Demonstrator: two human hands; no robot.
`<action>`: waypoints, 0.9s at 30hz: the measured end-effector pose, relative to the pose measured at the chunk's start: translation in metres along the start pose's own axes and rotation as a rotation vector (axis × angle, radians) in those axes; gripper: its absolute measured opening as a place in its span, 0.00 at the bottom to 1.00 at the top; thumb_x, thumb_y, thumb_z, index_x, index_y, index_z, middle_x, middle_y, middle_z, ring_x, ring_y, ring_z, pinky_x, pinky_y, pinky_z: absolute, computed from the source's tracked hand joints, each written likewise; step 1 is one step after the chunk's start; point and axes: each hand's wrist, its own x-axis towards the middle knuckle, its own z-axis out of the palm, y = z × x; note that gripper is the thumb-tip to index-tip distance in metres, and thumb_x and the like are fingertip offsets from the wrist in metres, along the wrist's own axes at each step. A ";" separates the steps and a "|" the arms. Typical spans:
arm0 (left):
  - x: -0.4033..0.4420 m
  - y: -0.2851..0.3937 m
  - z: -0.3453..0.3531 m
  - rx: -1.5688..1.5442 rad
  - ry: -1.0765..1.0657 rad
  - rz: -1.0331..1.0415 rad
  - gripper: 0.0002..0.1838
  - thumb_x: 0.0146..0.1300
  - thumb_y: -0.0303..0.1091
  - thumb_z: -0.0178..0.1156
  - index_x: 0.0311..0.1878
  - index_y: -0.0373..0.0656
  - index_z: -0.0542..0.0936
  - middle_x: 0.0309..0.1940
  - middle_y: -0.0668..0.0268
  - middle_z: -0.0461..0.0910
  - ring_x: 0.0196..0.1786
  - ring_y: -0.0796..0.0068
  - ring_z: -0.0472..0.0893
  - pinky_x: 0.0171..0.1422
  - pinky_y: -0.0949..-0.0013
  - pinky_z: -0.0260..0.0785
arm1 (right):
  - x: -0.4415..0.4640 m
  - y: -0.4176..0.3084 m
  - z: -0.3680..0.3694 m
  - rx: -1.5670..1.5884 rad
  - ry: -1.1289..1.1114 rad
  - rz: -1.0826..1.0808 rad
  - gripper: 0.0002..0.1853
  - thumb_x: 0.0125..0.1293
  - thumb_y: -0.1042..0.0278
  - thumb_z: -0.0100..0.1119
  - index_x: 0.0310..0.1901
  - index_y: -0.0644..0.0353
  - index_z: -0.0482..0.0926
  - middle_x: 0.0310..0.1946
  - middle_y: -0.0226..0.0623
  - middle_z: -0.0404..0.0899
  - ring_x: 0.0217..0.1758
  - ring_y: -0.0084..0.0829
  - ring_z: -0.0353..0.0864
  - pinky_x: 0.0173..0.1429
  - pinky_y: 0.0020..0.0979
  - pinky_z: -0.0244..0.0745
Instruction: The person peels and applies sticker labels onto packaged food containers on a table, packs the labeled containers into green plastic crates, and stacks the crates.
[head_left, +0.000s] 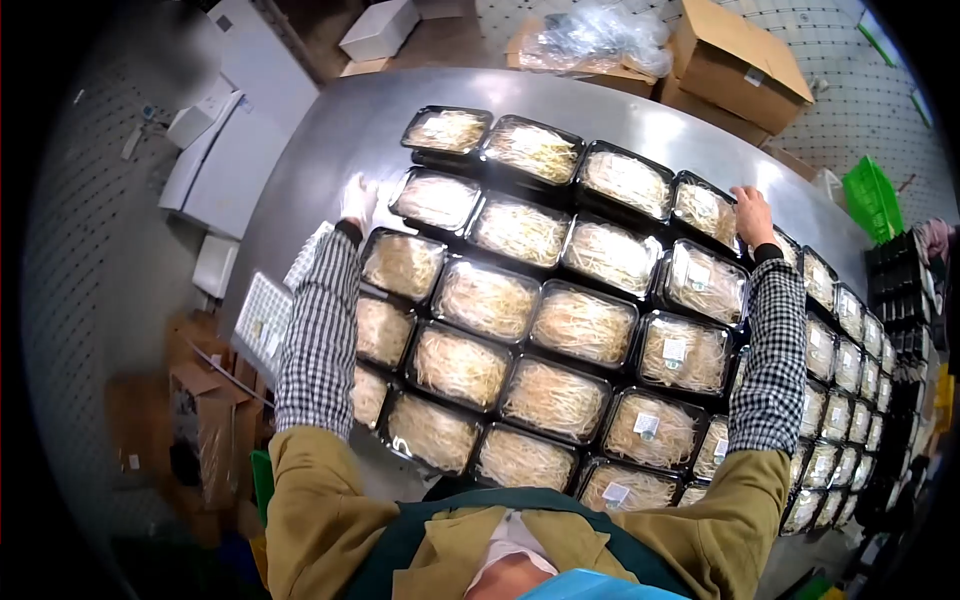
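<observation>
Black trays of bean sprouts (487, 298) with clear lids stand in stacked rows on the steel table. Several toward the right carry small white labels. My right hand (754, 215) is at the far right corner of a labelled tray (704, 208) in the back row, its fingers curled against the edge. On the left, my left hand (358, 200) is over bare steel with its fingers extended, holding nothing. It is beside a tray (435, 198) at the left end of a row, with a small gap between them. Glare blurs this hand. Checked sleeves cover both forearms.
White gridded sheets or racks (262, 318) lie at the table's left edge. Further trays (850, 312) fill the right side. Beyond the table are cardboard boxes (745, 62), clear plastic wrap (597, 40) and a green crate (872, 197). A white appliance (235, 130) stands left.
</observation>
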 end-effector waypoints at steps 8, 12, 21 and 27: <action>0.078 0.077 0.067 -0.665 -0.079 -0.253 0.33 0.65 0.39 0.56 0.67 0.34 0.56 0.51 0.55 0.73 0.46 0.66 0.77 0.43 0.67 0.74 | 0.015 -0.009 0.029 -0.022 -0.039 -0.019 0.14 0.61 0.70 0.52 0.50 0.52 0.74 0.41 0.41 0.76 0.50 0.46 0.72 0.51 0.41 0.70; 0.074 0.065 0.057 -0.898 -0.252 -0.244 0.22 0.58 0.28 0.61 0.56 0.36 0.71 0.37 0.60 0.79 0.33 0.71 0.79 0.40 0.72 0.74 | 0.003 -0.030 -0.028 0.180 0.132 -0.193 0.07 0.64 0.71 0.51 0.42 0.60 0.75 0.37 0.44 0.72 0.43 0.47 0.70 0.46 0.42 0.68; -0.031 0.080 -0.019 -1.037 -0.252 0.024 0.17 0.61 0.23 0.49 0.54 0.37 0.73 0.38 0.63 0.79 0.34 0.76 0.79 0.42 0.74 0.74 | -0.027 -0.147 -0.103 0.468 0.049 -0.343 0.07 0.58 0.75 0.56 0.39 0.62 0.74 0.33 0.41 0.70 0.35 0.41 0.73 0.38 0.35 0.71; -0.104 0.095 0.069 -0.848 -0.491 -0.007 0.16 0.62 0.25 0.51 0.53 0.36 0.71 0.42 0.64 0.76 0.44 0.73 0.77 0.48 0.74 0.72 | -0.019 -0.191 -0.022 0.600 0.038 -0.273 0.13 0.62 0.69 0.55 0.48 0.59 0.77 0.39 0.42 0.71 0.42 0.40 0.73 0.46 0.35 0.71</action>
